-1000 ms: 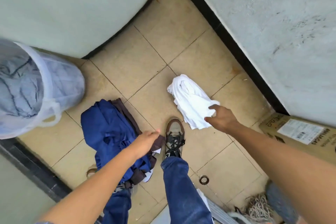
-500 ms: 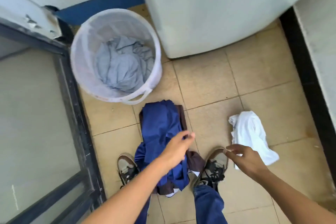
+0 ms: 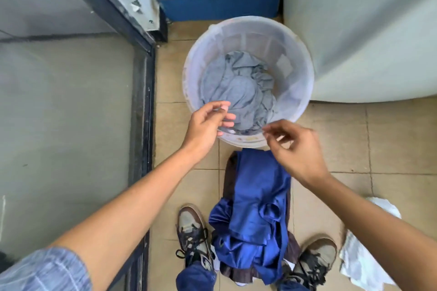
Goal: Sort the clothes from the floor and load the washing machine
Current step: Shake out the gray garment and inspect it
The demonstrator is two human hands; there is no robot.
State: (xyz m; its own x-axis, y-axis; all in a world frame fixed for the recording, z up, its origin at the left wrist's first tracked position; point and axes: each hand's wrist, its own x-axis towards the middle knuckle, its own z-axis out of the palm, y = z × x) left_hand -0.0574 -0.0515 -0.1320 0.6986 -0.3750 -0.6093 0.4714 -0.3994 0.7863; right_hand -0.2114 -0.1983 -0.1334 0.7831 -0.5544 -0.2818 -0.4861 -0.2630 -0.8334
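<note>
Over near rim of white laundry basket: left hand and right hand, fingers loose, held nothing. Grey cloth lay inside basket, just ahead; left hand nearer. Blue clothes lay on floor below right hand, long way toward feet.

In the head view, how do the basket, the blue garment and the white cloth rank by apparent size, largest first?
1. Basket, the largest area.
2. Blue garment, somewhat smaller, though a hand hides its top edge.
3. White cloth, the smallest, but the right arm and the frame edge hide part of it, so its full size is unsure.
</note>
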